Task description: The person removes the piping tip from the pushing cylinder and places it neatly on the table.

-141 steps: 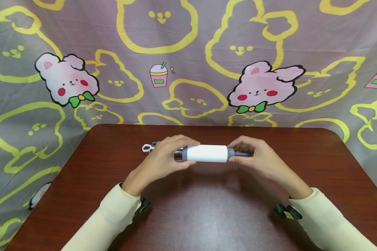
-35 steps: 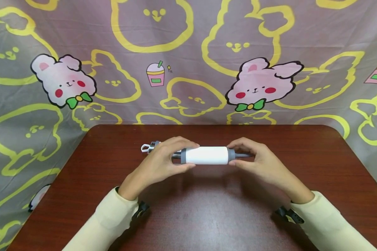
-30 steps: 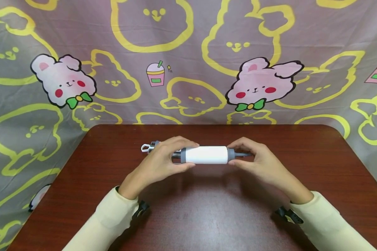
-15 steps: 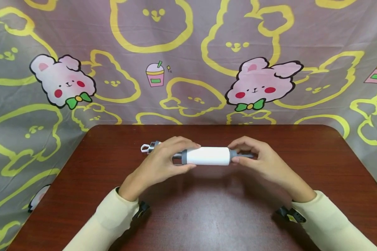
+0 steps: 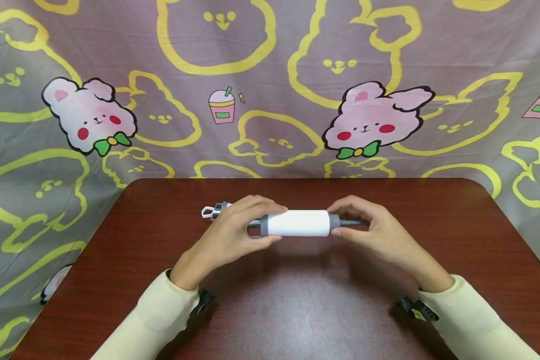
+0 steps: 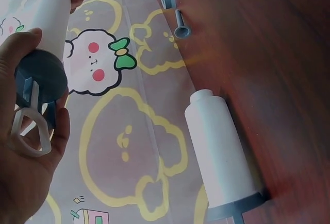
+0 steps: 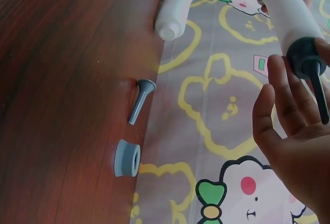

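the glossy, dark red-brown wooden table (image 5: 306, 310) ends in a straight far edge with two rounded corners, and its sides spread outward toward the viewer. a grey-mauve fabric backdrop (image 5: 274, 95), printed with yellow outlines and pale rabbits, hangs beyond that edge and along both sides. a wide stretch of table top runs between the two forearms, on the near side of the hands.

over the far half, near the middle, a white plastic-looking tube with grey ends (image 5: 299, 223) is held roughly level, side to side, off the table. the left hand (image 5: 227, 230) grips it with thumb and fingers round the end with the grey collar (image 5: 264, 225); a white loop handle (image 6: 34, 151) sits close to the palm. the right hand (image 5: 380, 225) pinches the other end at the grey cap (image 5: 335, 221), whose slim grey nozzle (image 5: 351, 222) points toward the palm.

near the far edge, a second white tube with a narrow neck (image 6: 219, 149) and a grey collar lies on its side. past its neck are a loose grey flared nozzle (image 7: 138, 103) and a short grey ring (image 7: 122, 158), near each other. in the head view, a white and grey end piece (image 5: 216, 212) shows just beyond the left hand; which tube it belongs to, i cannot tell.
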`<state>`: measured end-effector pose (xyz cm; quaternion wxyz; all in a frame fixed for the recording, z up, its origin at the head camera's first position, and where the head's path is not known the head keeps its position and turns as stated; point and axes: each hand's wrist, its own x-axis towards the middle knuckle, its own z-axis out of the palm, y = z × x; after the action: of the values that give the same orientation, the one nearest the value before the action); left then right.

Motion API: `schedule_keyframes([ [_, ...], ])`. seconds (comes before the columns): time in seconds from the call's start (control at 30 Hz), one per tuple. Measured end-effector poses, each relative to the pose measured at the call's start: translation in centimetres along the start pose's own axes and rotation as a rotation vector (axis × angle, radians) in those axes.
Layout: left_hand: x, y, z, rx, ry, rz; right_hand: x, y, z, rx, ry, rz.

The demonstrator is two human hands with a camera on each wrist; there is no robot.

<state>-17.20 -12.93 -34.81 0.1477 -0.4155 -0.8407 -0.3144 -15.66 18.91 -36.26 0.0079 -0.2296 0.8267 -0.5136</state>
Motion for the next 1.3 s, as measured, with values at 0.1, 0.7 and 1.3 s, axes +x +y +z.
schedule_keyframes([
  [0.1, 0.04, -0.06, 0.01, -0.018, 0.001, -0.007, -0.11, -0.03, 0.17, -0.040, 0.033, -0.020],
  [0.7, 0.17, 0.00, -0.06, -0.039, -0.001, -0.025, -0.28, -0.18, -0.07, -0.012, 0.063, -0.047],
  [1.3, -0.02, 0.06, -0.02, -0.025, 0.005, -0.018, -0.42, -0.08, 0.22, -0.022, 0.047, -0.047],
])
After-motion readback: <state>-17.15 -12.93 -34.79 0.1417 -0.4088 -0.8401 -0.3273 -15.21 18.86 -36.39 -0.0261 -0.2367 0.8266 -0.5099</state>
